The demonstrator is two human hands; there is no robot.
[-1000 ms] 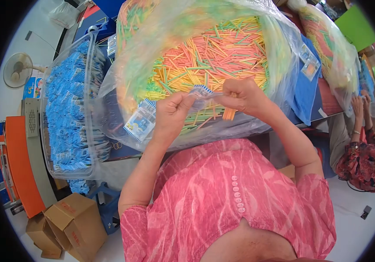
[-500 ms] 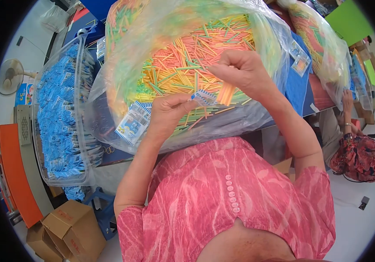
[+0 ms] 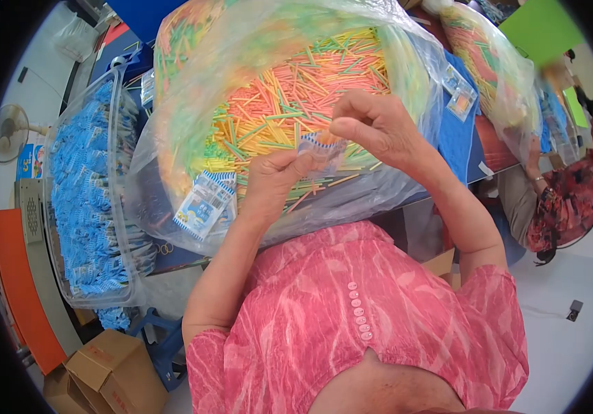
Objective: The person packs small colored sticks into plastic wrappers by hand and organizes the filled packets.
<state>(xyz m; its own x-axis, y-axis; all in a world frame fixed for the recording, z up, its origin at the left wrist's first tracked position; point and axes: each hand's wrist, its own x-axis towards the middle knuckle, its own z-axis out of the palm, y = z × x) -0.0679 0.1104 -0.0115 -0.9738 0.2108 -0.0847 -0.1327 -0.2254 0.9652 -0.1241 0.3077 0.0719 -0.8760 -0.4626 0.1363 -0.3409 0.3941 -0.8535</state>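
Observation:
My left hand (image 3: 272, 183) pinches a small clear packet (image 3: 316, 153) with a blue-and-white striped edge. My right hand (image 3: 383, 131) is closed at the packet's mouth, its fingertips on a few orange sticks (image 3: 326, 137) that lie mostly within the packet. Beneath both hands, a big clear plastic bag lies open, full of thin pink, yellow and green sticks (image 3: 296, 90). Beside my left wrist, a few flat printed packets (image 3: 203, 205) rest on the bag's near edge.
At left stands a clear bin (image 3: 127, 228) heaped with blue packets (image 3: 86, 200). Cardboard boxes (image 3: 113, 369) and a blue stool (image 3: 162, 348) are below it. Another stick-filled bag (image 3: 483, 65) lies at right, near a co-worker (image 3: 569, 196). A blue cloth (image 3: 459, 138) holds two packets (image 3: 460, 103).
My right hand has come down and left to the packet, and the orange sticks have gone mostly into it. The view has shifted slightly, and the co-worker sits more upright.

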